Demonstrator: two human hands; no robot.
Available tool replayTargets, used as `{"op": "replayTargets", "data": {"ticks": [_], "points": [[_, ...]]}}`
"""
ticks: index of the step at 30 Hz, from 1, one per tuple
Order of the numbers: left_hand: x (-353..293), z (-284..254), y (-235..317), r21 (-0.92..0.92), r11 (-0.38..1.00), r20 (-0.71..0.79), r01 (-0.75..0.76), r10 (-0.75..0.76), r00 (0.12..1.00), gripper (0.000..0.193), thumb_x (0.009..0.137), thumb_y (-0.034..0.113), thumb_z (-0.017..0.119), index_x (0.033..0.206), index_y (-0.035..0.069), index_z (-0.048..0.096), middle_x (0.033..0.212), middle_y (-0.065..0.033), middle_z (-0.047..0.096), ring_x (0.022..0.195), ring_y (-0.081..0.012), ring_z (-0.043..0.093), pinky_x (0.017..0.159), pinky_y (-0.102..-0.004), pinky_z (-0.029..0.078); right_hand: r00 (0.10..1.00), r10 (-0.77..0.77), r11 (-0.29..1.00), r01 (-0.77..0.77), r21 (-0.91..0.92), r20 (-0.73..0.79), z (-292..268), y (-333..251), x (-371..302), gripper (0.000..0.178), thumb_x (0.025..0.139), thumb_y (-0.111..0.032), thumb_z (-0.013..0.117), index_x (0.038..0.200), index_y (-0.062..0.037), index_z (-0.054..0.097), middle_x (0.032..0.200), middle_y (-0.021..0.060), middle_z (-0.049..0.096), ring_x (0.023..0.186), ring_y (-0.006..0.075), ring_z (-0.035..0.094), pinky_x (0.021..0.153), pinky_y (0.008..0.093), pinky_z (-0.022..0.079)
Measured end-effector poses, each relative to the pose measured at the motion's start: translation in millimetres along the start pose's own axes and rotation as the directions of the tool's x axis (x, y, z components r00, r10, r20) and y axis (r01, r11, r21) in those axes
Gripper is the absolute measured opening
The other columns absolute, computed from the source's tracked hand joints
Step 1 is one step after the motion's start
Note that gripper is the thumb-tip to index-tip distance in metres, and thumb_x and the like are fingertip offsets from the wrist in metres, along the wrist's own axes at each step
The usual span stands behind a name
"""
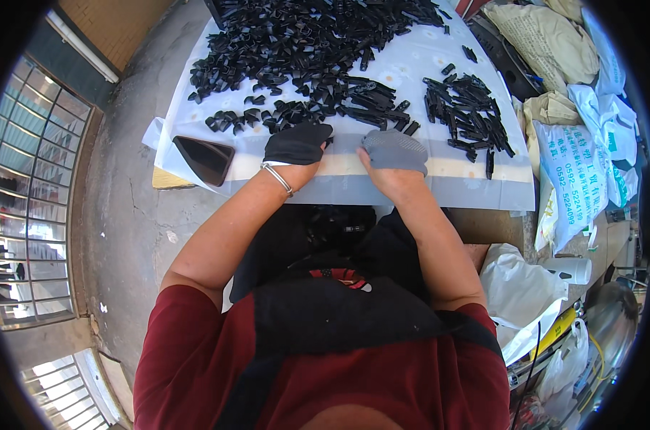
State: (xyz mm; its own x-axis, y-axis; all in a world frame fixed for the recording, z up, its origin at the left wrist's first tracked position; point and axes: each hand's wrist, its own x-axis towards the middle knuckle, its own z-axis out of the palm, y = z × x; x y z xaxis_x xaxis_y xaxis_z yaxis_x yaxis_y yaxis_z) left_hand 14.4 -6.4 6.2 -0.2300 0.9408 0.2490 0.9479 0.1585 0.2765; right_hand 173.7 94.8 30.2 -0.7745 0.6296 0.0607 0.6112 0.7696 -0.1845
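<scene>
My left hand, in a black glove with a metal bangle at the wrist, is closed at the table's near edge. A bit of a small black plastic part shows by its fingertips. To its right my right hand, in a grey glove with a dotted grip, curls its fingers down, and whatever it grips is hidden. Just beyond my hands lie long black plastic pieces and a row of curved black plastic pieces. The two hands are apart.
A large heap of black plastic parts covers the far side of the white-covered table. More long black pieces form a pile at the right. A dark phone lies at the left edge. Printed white sacks stand to the right.
</scene>
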Motion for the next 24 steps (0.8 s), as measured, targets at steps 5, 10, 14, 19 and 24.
{"op": "replayTargets", "data": {"ticks": [5, 10, 14, 19, 24], "points": [[-17, -3, 2, -0.119, 0.991, -0.138, 0.054, -0.071, 0.988, 0.021, 0.078, 0.013, 0.049, 0.096, 0.008, 0.058, 0.086, -0.0140, 0.059, 0.079, -0.0313, 0.057, 0.068, -0.0381, 0.046, 0.954, -0.208, 0.976, 0.218, 0.024, -0.214, 6, 1, -22, 0.022, 0.080, -0.019, 0.051, 0.093, -0.0031, 0.059, 0.089, 0.0168, 0.060, 0.086, 0.0338, 0.056, 0.076, 0.0416, 0.044], [-31, -7, 6, -0.336, 0.935, -0.208, 0.110, -0.188, 0.960, 0.018, 0.081, 0.013, 0.052, 0.096, 0.007, 0.059, 0.084, -0.0119, 0.062, 0.076, -0.0256, 0.059, 0.066, -0.0352, 0.047, 0.948, -0.164, 0.765, 0.296, 0.572, -0.272, 12, -15, -42, 0.026, 0.079, -0.012, 0.050, 0.103, -0.0021, 0.052, 0.089, 0.0157, 0.057, 0.082, 0.0285, 0.056, 0.074, 0.0344, 0.045], [-49, -2, 13, -0.869, 0.302, 0.277, 0.391, -0.358, 0.892, 0.021, 0.084, 0.016, 0.053, 0.100, 0.005, 0.059, 0.090, -0.0083, 0.063, 0.080, -0.0173, 0.059, 0.072, -0.0291, 0.046, 0.975, -0.216, 0.564, 0.163, 0.810, -0.046, -6, -34, -52, 0.028, 0.081, -0.018, 0.057, 0.104, -0.0038, 0.051, 0.087, 0.0136, 0.056, 0.082, 0.0252, 0.056, 0.069, 0.0323, 0.045], [-66, -4, 23, -0.946, -0.046, 0.324, 0.321, -0.195, 0.926, 0.026, 0.084, 0.011, 0.056, 0.106, -0.003, 0.057, 0.109, -0.0072, 0.057, 0.097, -0.0146, 0.054, 0.089, -0.0252, 0.038, 0.910, -0.270, 0.805, 0.393, 0.445, -0.316, -1, -40, -55, 0.021, 0.079, -0.015, 0.059, 0.097, -0.0052, 0.056, 0.082, 0.0112, 0.057, 0.075, 0.0252, 0.056, 0.065, 0.0340, 0.045], [-76, -21, 32, -0.281, 0.958, 0.120, -0.051, 0.088, 0.989, 0.040, 0.077, -0.003, 0.044, 0.116, 0.009, 0.046, 0.094, -0.0168, 0.057, 0.078, -0.0305, 0.059, 0.059, -0.0347, 0.048, 0.912, -0.270, 0.869, 0.368, 0.330, -0.308, 0, -42, -57, 0.021, 0.079, -0.025, 0.057, 0.088, -0.0053, 0.056, 0.077, 0.0114, 0.058, 0.070, 0.0295, 0.056, 0.062, 0.0372, 0.044]]}}
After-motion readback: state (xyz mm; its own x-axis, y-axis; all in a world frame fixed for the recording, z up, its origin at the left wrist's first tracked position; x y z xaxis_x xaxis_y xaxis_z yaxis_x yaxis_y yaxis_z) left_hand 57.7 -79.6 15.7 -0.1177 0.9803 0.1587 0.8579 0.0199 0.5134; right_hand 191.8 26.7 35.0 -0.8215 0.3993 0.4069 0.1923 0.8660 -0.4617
